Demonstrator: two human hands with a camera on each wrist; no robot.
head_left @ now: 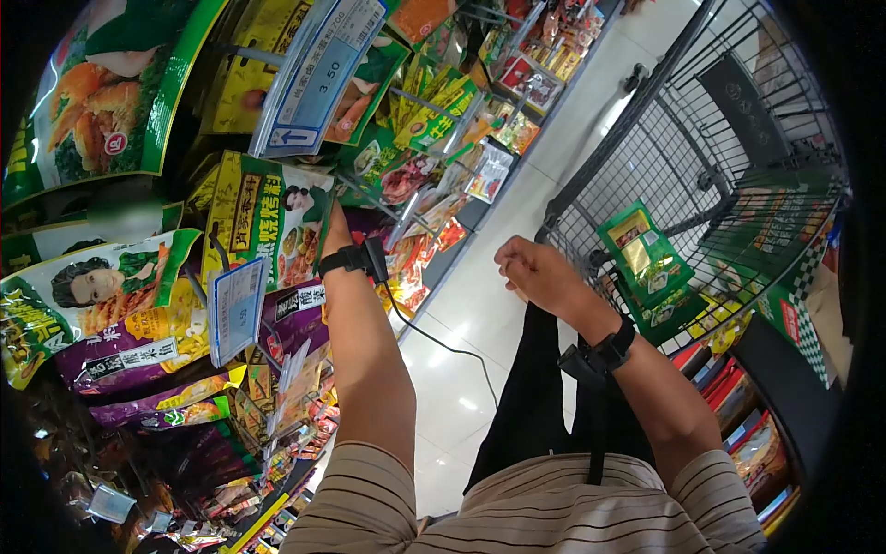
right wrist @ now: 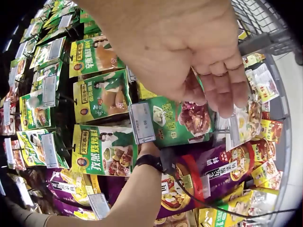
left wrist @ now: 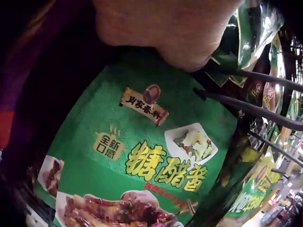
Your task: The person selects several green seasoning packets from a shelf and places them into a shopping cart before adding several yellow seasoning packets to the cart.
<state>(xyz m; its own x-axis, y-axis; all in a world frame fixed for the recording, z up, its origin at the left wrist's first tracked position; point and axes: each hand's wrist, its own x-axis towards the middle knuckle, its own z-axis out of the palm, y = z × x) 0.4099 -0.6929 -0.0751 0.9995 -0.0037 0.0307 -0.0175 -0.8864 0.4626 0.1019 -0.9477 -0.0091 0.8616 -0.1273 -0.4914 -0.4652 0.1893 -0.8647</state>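
My left hand [left wrist: 168,28] is in among the hanging packets of the shelf display. In the left wrist view it overlaps the top edge of a green sauce packet [left wrist: 142,135], which hangs on the display, yellow lettering and a meat dish on its front. Fingers hidden, so can't tell if I'm gripping it. In the head view that hand goes out of sight beside the green-and-yellow barbecue packet [head_left: 281,222]. Dark metal hooks [left wrist: 267,112] stick out just beside the sauce packet.

My right hand [right wrist: 203,61] holds nothing: fingers relaxed and loosely bent, palm showing in its wrist view, in the air in front of the display. Head view puts it between the shelf and the cart [head_left: 743,106].

Cart has green packets [head_left: 660,263] inside, near my right forearm. Purple packets [head_left: 138,355] hang below the barbecue one; a price tag [head_left: 238,309] sits in front of them. Black strap [head_left: 343,261] on my left wrist, cable [head_left: 429,346] trailing from it.
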